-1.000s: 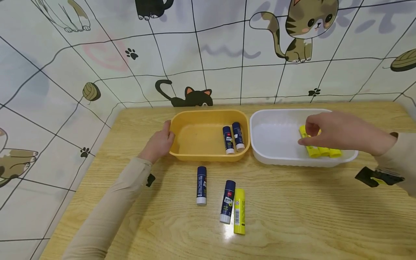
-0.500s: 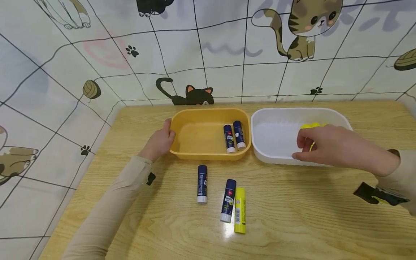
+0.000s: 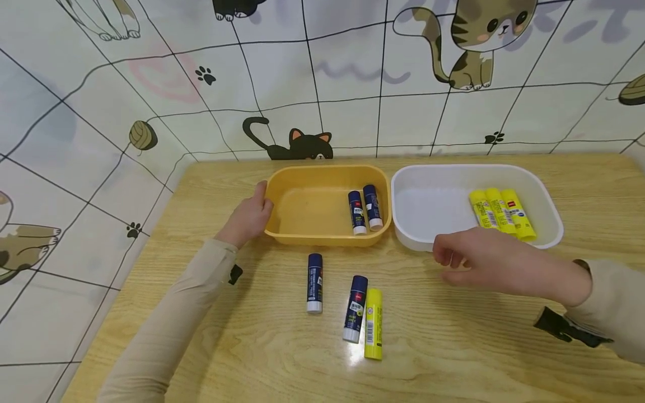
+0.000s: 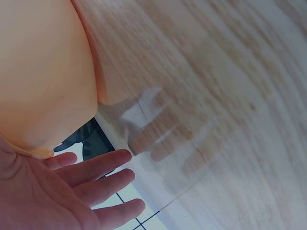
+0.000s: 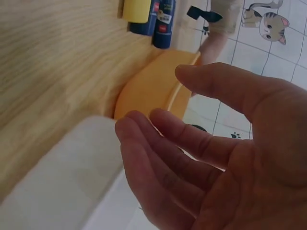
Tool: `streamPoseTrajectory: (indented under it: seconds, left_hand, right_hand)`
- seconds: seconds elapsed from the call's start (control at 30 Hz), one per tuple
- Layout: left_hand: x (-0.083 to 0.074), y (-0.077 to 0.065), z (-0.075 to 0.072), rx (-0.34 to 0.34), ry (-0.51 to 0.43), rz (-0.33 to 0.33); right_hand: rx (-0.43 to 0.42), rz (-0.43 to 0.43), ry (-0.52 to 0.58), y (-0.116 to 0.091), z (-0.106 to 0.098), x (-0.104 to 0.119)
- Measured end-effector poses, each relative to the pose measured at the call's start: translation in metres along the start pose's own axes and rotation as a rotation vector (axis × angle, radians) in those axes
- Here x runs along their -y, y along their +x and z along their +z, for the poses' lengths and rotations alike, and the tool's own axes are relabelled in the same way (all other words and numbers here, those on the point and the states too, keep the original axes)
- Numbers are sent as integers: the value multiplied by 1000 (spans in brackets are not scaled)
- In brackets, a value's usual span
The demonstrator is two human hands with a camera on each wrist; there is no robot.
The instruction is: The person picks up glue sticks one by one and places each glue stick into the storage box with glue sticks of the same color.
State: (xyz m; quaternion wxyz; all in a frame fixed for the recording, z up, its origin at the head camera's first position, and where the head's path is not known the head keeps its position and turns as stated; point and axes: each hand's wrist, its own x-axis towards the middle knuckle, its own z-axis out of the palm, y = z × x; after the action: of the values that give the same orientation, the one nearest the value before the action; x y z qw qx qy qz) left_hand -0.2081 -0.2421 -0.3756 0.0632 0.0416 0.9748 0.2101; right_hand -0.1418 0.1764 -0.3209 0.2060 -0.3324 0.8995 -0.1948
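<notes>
My left hand [image 3: 247,220] touches the left end of the yellow-orange plastic bin [image 3: 297,242]. In the left wrist view its fingers [image 4: 103,187] stretch out straight beside the bin's wall, and the thumb is out of sight there. Two navy glue sticks [image 3: 357,212] lie in that bin. My right hand [image 3: 496,263] hovers before the front rim of the white bin [image 3: 423,210], its fingers loosely bent with nothing between them. Several yellow glue sticks [image 3: 500,212] lie side by side in the white bin. On the table are two navy glue sticks [image 3: 314,282] and one yellow glue stick [image 3: 373,324].
Both bins stand side by side near the back of the wooden table [image 3: 438,347]. Behind and to the left rises a white wall covering [image 3: 347,73] with cat drawings and grid lines.
My right hand has come out of the white bin, moving toward me and left; the yellow glue sticks there are uncovered. My left hand stays at the yellow-orange bin.
</notes>
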Motion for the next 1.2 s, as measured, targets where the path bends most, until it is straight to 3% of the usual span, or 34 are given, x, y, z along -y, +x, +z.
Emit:
streamPoseTrajectory:
  seconds: [0.23, 0.43, 0.77, 1.2]
  left_hand:
    - [1, 1, 1, 2, -6, -5]
    - [0, 1, 0, -3, -12, -1]
    - [-2, 1, -1, 3, -18, -8]
    - [-3, 0, -1, 1, -23, -6]
  right_hand:
    - [66, -66, 42, 6, 12, 5]
    - [66, -118, 2, 11, 22, 14]
    - [144, -188, -7, 22, 44, 30]
    - [59, -439, -130, 24, 61, 45]
